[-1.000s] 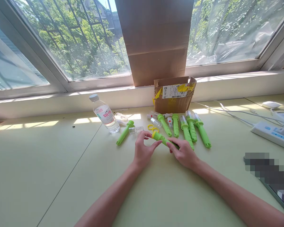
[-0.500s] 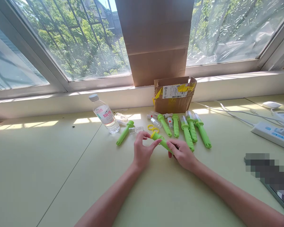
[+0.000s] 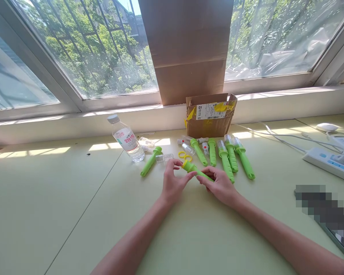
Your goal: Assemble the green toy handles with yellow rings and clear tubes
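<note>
A green plastic handle [image 3: 204,175] lies slantwise between my two hands, with a yellow ring [image 3: 185,164] around its threaded end. My right hand [image 3: 219,184] is closed around the lower part of the handle. At the ringed end, the fingertips of my left hand [image 3: 174,178] touch the yellow ring while its thumb rests along the handle's side. Just beyond are two loose yellow rings [image 3: 182,154]. Several green handles with clear caps [image 3: 225,162] lie to the right. Another green handle [image 3: 150,162] lies to the left, beside a clear ribbed cap [image 3: 164,158].
A water bottle [image 3: 128,141] stands at the back left. Behind the handles is a cardboard box [image 3: 209,128], and small clear tubes [image 3: 187,147] lie before it. On the right are a white power strip [image 3: 329,162] with cables and a dark, pixelated object [image 3: 326,217].
My right hand has shifted its grip slightly up the handle, its thumb and fingers now nearer my left thumb. The left hand has hardly moved.
</note>
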